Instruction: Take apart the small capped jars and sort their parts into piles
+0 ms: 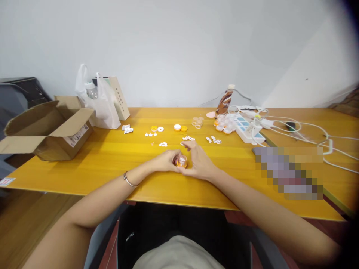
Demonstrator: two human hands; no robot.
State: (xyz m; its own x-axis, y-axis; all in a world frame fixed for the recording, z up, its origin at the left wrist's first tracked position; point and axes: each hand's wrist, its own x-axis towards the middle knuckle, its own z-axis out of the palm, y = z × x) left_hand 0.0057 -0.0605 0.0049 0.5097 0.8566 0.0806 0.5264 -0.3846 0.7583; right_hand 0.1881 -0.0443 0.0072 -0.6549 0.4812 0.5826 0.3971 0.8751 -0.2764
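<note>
Pale shirt [178, 254] sits closest; beyond it, a squat orange-based cup [182, 163] stands upright between both hands. Left hand [168, 161] curls snugly round its left side; right hand [199, 163] gapes, thumb at the near edge, fingers arched clear.

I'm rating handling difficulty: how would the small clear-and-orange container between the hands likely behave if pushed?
The small container's clear wall looks like plastic, so it is probably stiff and light. Its round outline suggests it could roll if tipped sideways. The whitish contents might shift.
</note>
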